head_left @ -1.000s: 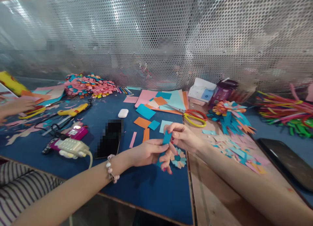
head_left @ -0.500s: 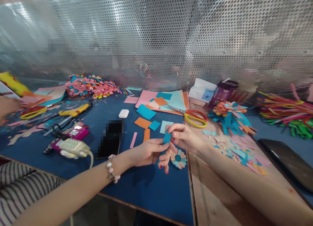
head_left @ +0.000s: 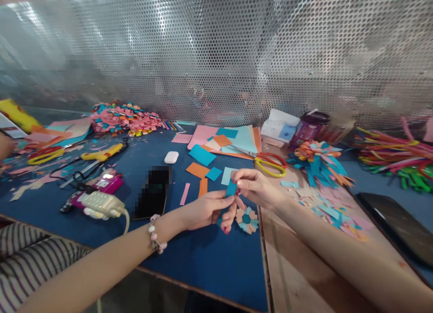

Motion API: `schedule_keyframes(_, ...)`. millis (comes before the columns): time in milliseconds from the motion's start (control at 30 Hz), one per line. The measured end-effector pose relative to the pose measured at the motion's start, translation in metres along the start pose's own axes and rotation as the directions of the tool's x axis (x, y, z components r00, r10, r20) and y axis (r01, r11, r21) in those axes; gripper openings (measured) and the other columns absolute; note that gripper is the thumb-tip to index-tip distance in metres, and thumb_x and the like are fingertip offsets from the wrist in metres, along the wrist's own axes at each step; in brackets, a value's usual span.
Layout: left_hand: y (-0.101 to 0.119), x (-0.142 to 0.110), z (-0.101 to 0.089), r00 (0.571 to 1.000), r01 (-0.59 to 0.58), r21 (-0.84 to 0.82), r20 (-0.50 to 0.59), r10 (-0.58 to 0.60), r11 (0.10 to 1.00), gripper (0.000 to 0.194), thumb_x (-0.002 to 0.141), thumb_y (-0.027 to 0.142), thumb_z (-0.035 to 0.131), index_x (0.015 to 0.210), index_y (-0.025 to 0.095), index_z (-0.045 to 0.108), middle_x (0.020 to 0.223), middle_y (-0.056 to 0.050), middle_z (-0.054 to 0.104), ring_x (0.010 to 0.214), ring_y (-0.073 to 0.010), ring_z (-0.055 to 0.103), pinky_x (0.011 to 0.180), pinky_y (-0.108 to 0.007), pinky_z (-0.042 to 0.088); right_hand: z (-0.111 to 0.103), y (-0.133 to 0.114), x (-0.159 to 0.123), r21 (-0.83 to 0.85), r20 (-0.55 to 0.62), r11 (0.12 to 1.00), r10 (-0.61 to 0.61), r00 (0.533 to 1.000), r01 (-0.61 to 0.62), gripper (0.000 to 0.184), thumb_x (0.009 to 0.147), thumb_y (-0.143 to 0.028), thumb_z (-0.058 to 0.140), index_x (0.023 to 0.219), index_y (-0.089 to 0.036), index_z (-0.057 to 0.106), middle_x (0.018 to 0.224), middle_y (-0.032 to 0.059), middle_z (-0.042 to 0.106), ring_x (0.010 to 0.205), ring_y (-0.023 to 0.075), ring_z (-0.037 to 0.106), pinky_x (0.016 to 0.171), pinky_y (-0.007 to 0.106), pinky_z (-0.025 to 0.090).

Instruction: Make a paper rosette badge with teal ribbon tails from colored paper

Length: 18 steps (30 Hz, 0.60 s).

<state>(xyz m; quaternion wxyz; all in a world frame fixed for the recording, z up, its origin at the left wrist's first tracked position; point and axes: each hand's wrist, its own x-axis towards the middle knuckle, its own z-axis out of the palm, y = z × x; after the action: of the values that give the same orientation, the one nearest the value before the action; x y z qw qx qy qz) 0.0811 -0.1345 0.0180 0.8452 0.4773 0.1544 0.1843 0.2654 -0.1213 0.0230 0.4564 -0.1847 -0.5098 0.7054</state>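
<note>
Above the blue tabletop, a narrow strip of blue paper (head_left: pixel 231 189) is pinched between both hands. My left hand (head_left: pixel 206 210) grips its lower part, the thumb lying on top. At the upper end, my right hand (head_left: pixel 253 186) has the strip between thumb and fingers. Just below my right hand lies a flower-shaped paper piece (head_left: pixel 247 220) with a blue centre and peach and light-blue petals. Orange strips (head_left: pixel 202 187), a pink strip (head_left: pixel 184 194) and several cut paper rectangles (head_left: pixel 198 169) rest beyond the hands.
Scissors (head_left: pixel 270 164) lie on coloured sheets. A phone (head_left: pixel 154 191), white earphone case (head_left: pixel 171 157), power strip (head_left: pixel 103 204) and glue gun (head_left: pixel 103 153) are at left. Right are paper scraps (head_left: pixel 324 207), a dark phone (head_left: pixel 395 223) and pipe cleaners (head_left: pixel 395 150). A perforated metal panel (head_left: pixel 216 56) stands behind.
The fingers of my left hand have curled in slightly under the strip. Both hands otherwise keep their place and hold. At the far left, another person's hand has drawn back towards the edge.
</note>
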Motion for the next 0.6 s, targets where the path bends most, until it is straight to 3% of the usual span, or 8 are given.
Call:
schedule_keyframes(433, -0.0009, 0.0002, -0.0018, 1.000, -0.007, -0.049, 0.001, 0.007, 0.999, 0.023, 0.093, 0.028, 0.043, 0.094, 0.012, 0.059, 0.059, 0.003, 0.041, 0.050, -0.0083, 0.044, 0.054, -0.025, 0.036, -0.0021, 0.0014, -0.0009, -0.008, -0.044, 1.000, 0.024, 0.999, -0.024, 0.010, 0.074, -0.018, 0.072, 0.082, -0.015, 0.066, 0.067, -0.0016, 0.062, 0.054, 0.0092, 0.060, 0.047, 0.021, 0.051)
schedule_keyframes(600, -0.0016, 0.0006, -0.0028, 1.000, -0.022, -0.033, 0.019, 0.022, 0.999, 0.024, 0.092, 0.031, 0.045, 0.094, 0.011, 0.059, 0.059, 0.003, 0.042, 0.052, -0.0102, 0.048, 0.062, -0.031, 0.044, -0.0012, 0.0001, -0.0008, -0.005, -0.060, 1.000, 0.031, 0.998, -0.031, 0.011, 0.073, -0.018, 0.073, 0.081, -0.014, 0.067, 0.068, -0.0016, 0.064, 0.058, 0.0083, 0.061, 0.052, 0.019, 0.052)
